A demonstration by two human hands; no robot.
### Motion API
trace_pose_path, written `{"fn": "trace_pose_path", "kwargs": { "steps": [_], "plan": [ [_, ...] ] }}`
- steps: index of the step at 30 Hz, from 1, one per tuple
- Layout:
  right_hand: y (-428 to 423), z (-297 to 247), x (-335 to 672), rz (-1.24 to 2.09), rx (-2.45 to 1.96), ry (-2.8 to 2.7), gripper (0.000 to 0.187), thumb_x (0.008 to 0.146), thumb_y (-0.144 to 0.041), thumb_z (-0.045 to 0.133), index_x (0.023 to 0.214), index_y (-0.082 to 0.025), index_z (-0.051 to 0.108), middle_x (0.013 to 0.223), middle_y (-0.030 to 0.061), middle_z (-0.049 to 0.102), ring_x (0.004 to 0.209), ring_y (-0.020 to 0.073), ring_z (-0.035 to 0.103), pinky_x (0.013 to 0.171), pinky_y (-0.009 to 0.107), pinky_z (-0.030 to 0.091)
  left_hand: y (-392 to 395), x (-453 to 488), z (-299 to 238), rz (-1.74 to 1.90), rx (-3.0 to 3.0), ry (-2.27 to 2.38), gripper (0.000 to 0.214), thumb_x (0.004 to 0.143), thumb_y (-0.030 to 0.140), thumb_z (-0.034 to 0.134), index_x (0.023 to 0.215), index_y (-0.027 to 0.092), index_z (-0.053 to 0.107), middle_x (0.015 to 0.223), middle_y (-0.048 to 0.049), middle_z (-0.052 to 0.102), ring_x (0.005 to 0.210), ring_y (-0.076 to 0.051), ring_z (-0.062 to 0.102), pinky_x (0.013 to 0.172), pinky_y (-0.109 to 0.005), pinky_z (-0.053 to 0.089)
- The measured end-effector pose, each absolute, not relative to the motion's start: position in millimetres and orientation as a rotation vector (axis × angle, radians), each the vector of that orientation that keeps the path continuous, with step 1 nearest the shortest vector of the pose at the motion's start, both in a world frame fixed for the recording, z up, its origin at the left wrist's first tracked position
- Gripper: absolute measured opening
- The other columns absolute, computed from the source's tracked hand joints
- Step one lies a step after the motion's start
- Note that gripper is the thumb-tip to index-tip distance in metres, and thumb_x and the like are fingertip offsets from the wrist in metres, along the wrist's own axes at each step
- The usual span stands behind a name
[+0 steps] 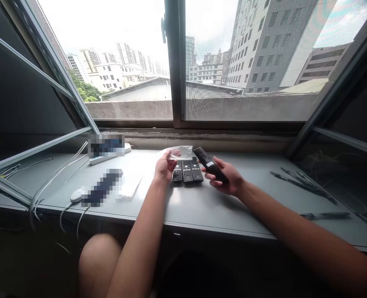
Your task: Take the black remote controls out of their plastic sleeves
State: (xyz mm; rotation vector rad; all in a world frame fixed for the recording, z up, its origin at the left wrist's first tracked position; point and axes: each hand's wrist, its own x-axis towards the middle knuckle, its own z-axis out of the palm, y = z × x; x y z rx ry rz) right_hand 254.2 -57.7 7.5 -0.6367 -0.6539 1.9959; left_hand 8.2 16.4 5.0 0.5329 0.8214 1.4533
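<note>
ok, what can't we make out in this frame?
Head view:
1. Pixelated over: white strip and dark item on the table.
2. Lost in glare: whether the clear bag in the left hand holds anything.
3. Too small: labels on the remote in the right hand; thin dark sticks at right.

Bright daylight through a wide window (177, 62) over a grey ledge (202, 207), city buildings (264, 49) outside.

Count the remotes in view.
4. Three remotes lie side by side on the table beside the left hand, which holds a clear bag; the fourth remote is in the right hand. Blurred patches may hide more.
</note>
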Motion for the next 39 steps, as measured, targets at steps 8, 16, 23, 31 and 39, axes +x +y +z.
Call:
{"fn": "trace_pose_path", "kwargs": {
  "steps": [8,16,23,31,39],
  "plan": [
    [-60.8,10.5,256.4,2.052,-0.553,-0.610,0.030,0.111,-0.042,0.053,0.124,-0.017,0.065,0.078,0.0018,0.059,0.052,0.0126,0.049,0.036,0.019,0.045,21.7,5.6,-2.2,1.454,0.564,0.806,0.015,0.102,0.023,0.071,0.107,0.012,0.079,0.101,-0.0123,0.084,0.064,-0.011,0.071,0.053,-0.018,0.057],
    [-61.9,13.0,254.4,2.011,-0.683,-0.639,0.033,0.114,-0.043,0.054,0.131,-0.017,0.067,0.100,0.0091,0.074,0.067,0.0153,0.066,0.046,0.021,0.055,18.9,6.7,1.1,1.456,0.556,0.818,0.016,0.103,0.023,0.068,0.103,0.010,0.079,0.103,-0.0136,0.084,0.066,-0.011,0.072,0.053,-0.017,0.055],
    [-62.5,13.0,254.4,2.072,-0.608,-0.644,0.039,0.117,-0.046,0.040,0.136,-0.020,0.063,0.097,0.0100,0.073,0.061,0.0152,0.059,0.039,0.019,0.047,16.3,7.7,3.9,1.457,0.537,0.821,0.013,0.102,0.021,0.070,0.103,0.011,0.078,0.101,-0.0125,0.084,0.068,-0.013,0.075,0.053,-0.017,0.057],
    [-58.9,8.2,255.5,2.055,-0.562,-0.600,0.032,0.114,-0.041,0.051,0.130,-0.017,0.065,0.084,0.0039,0.062,0.060,0.0145,0.055,0.041,0.020,0.048,18.7,5.4,0.2,1.462,0.550,0.816,0.013,0.101,0.024,0.074,0.103,0.012,0.078,0.104,-0.0129,0.084,0.068,-0.011,0.073,0.056,-0.018,0.058],
    [-61.4,10.8,255.7,2.064,-0.569,-0.573,0.047,0.113,-0.053,0.048,0.136,-0.015,0.065,0.091,0.0082,0.066,0.067,0.0179,0.059,0.047,0.025,0.052,17.4,6.8,-2.3,1.477,0.649,0.849,0.020,0.087,0.019,0.091,0.103,0.013,0.081,0.099,-0.0092,0.083,0.076,-0.010,0.076,0.063,-0.015,0.055]
  ]
}}
